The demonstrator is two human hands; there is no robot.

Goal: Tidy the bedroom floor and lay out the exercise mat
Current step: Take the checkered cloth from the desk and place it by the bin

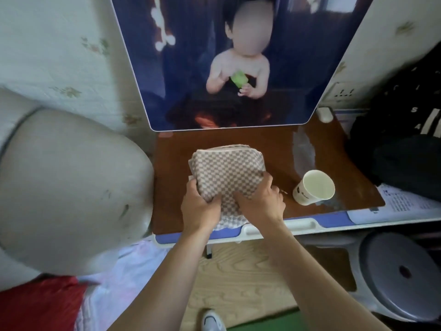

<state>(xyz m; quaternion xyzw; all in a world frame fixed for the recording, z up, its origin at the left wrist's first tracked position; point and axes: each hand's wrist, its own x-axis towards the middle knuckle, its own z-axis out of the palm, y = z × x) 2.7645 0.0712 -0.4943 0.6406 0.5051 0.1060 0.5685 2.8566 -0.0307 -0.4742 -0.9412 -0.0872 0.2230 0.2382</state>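
Gripping the near end of a folded cloth (pixel 229 167), both hands bunch its fabric between them on the brown tabletop (pixel 181 151). The left hand (pixel 199 207) has its fingers curled round the cloth's near-left corner, with the thumb dug into the top layer. The right hand (pixel 261 201) lies just beside it, fingers curved over the near-right edge and the thumb pressing a fold inward, so the two thumbs almost meet.

The cloth is a small check of beige and white squares, folded into a thick, roughly square pad with rounded corners. Several stacked layers show along its far edge, and a loose bit hangs over the table's near rim (that rim is blue and white).

A white paper cup (pixel 313 187) stands to the right of the cloth, near it but not touching. Behind the cloth a large photo print (pixel 191 68) leans against the wall. A black bag (pixel 401 149) sits at the table's right end, and a pale cushion (pixel 71 187) bulges at its left. Below are the pale wooden floor (pixel 238 283), a grey round stool (pixel 403 271) and the toe of a white shoe (pixel 211 321).
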